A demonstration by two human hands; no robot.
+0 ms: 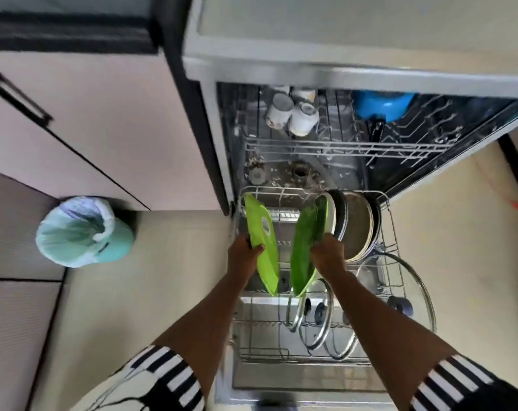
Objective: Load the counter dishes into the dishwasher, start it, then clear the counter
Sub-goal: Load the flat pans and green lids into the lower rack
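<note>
The dishwasher stands open with its lower rack (395, 232) pulled out over the door. My left hand (246, 250) grips a light green plate (262, 232) on edge above the rack's left side. My right hand (327, 253) grips a darker green plate (303, 247), also on edge, just to the right of it. The two plates are apart, tilted toward each other at the bottom. Behind my right hand several plates and a dark pan (355, 223) stand in the rack. Glass lids (400, 289) lean in the rack's near part.
The upper rack (341, 143) holds white cups (293, 114) and a blue bowl (382, 105). A mint bin with a white liner (82, 232) stands on the floor at the left, beside pale cabinet doors (97, 134). The floor lies on both sides of the open door.
</note>
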